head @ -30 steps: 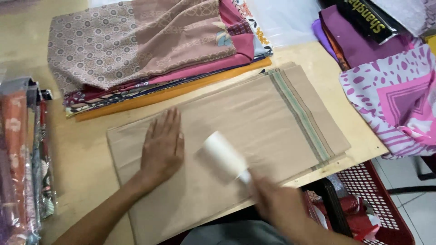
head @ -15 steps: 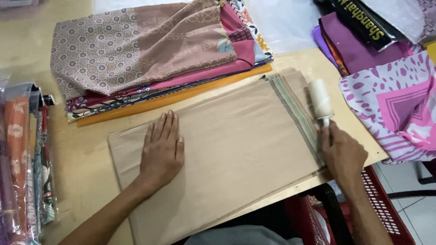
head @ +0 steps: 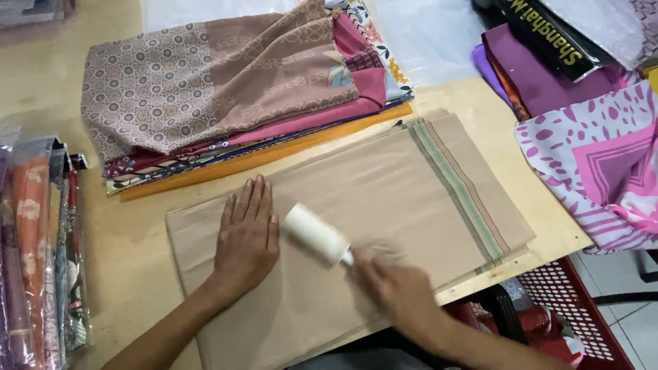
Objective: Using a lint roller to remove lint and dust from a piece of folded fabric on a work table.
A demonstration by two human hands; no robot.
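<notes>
far left: bagged fabrics [head: 41,253] standing along the table edge, I'm not touching those.
left hand [head: 248,236]: flat on the folded beige cloth [head: 384,199], fingers straight and close together, pinning it to the wooden table [head: 137,274].
lint roller [head: 317,234]: white roll lying on the cloth just right of my left hand, near the middle of the fold.
right hand [head: 401,291]: blurry, fingers wrapped around the roller handle.
step: looks like mid-pass delinting the beige cloth; next stroke probably needs the left hand kept down so the fabric doesn't bunch.
behind: stack of patterned fabrics [head: 233,103], pink and purple cloth [head: 596,171] off right, red basket [head: 582,308] under the table edge.
change: half a second ago the roller was up at the striped right end; now it's back by my left hand, which hasn't budged.
</notes>
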